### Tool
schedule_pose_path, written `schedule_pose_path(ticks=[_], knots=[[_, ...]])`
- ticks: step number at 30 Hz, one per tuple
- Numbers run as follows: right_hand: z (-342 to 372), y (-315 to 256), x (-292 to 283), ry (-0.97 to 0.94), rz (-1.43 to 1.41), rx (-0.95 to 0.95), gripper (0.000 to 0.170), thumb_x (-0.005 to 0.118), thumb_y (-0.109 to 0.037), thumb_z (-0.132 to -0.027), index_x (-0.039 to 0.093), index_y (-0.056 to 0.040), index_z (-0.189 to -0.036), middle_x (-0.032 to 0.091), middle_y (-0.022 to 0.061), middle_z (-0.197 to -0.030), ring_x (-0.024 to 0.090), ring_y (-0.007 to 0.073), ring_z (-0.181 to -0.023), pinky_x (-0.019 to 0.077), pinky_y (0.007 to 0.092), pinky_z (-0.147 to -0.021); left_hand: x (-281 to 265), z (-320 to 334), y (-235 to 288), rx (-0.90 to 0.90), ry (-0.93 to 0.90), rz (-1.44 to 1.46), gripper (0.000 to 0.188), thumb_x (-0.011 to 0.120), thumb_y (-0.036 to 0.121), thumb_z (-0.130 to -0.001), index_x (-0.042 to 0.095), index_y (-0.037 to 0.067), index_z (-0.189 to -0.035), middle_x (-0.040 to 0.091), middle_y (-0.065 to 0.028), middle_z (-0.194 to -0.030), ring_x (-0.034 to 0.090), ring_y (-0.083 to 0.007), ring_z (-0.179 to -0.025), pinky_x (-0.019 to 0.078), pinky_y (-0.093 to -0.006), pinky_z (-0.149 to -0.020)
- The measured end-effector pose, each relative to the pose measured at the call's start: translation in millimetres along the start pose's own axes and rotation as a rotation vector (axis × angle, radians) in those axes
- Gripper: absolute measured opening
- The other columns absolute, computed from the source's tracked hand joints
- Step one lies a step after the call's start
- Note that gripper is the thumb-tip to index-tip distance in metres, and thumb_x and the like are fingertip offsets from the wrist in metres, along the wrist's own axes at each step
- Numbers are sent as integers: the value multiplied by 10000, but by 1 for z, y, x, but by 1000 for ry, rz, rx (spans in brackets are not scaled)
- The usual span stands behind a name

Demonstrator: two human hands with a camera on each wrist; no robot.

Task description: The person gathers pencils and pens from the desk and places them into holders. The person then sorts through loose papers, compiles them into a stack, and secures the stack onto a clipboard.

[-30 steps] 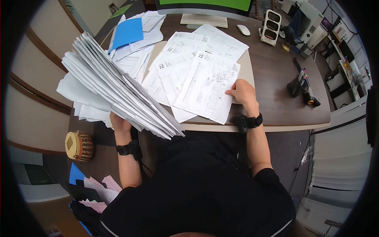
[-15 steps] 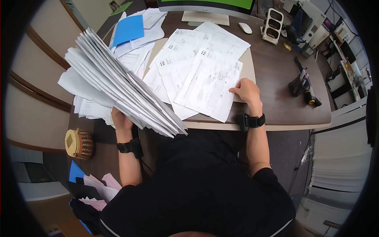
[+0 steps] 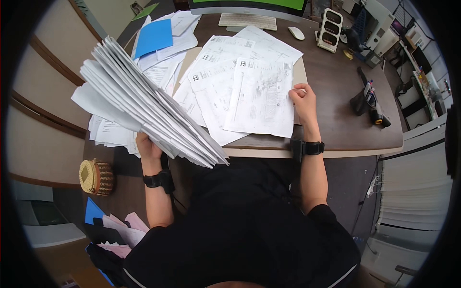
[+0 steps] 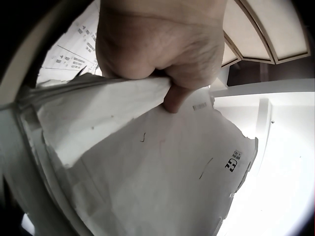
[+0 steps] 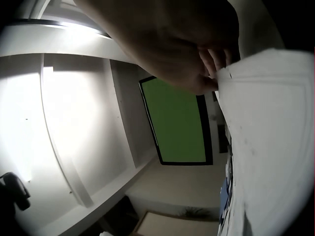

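My left hand [image 3: 150,147] grips a thick stack of white papers [image 3: 149,108], which fans up to the left over the desk. From the left wrist view, the thumb [image 4: 174,99] lies against a sheet with a small printed logo. At the desk's front, my right hand [image 3: 306,102] pinches the right edge of a printed white sheet [image 3: 261,98] between thumb and fingers. That sheet lies over several other printed sheets [image 3: 211,89], spread and overlapping. In the right wrist view, the sheet's edge [image 5: 266,98] comes up to the fingertips.
A blue folder [image 3: 154,38] tops loose papers at the back left. Behind are a keyboard [image 3: 247,22], a mouse [image 3: 296,33] and a monitor [image 3: 249,7]. To the right stand a white three-opening holder [image 3: 330,30] and a pen cup [image 3: 359,103]. A woven basket [image 3: 96,177] is at lower left.
The top printed sheet has turned straighter and shifted right and away from the front edge. My right hand has moved slightly right and forward with its edge. The left hand's stack has barely moved.
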State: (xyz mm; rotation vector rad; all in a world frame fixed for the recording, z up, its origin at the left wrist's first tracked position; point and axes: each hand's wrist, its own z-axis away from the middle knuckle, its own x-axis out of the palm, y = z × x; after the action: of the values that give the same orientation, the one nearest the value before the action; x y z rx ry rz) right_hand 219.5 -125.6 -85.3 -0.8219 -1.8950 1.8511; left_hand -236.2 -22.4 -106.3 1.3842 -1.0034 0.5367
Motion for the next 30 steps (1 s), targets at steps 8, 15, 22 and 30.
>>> schedule_pose_path(ticks=[8,15,22,30], knots=[[-13,-19,-5,-251,-171,227,368,622,-71,-817,531,97,-1131,650,147,-889,619,167,-821,515,270,-704,18,3,-4,-48,-65,64,396,452,9,-851,452,-107,-1229,566,-211,-1181,578,-314,-1081,486,-421,-951],[7,-36,10,-180,82,-116,294,545,-66,-813,597,62,-1073,650,67,-900,583,112,-795,470,258,-705,3,6,-19,-166,-59,21,426,511,192,-925,449,-64,-1259,558,-204,-1203,572,-306,-1100,494,-431,-945],[71,-94,48,-719,102,-329,241,552,-174,-851,577,58,-911,593,113,-768,553,169,-714,444,332,-654,56,23,-57,-203,-47,-193,450,497,256,-945,440,-46,-1273,551,-197,-1213,569,-296,-1111,505,-434,-928],[118,-111,97,-1018,-110,-326,289,506,-186,-891,534,82,-993,604,198,-825,580,222,-763,452,361,-689,42,12,-44,-220,10,-217,470,574,76,-879,382,-49,-1289,552,-159,-1185,592,-283,-1045,505,-394,-920]])
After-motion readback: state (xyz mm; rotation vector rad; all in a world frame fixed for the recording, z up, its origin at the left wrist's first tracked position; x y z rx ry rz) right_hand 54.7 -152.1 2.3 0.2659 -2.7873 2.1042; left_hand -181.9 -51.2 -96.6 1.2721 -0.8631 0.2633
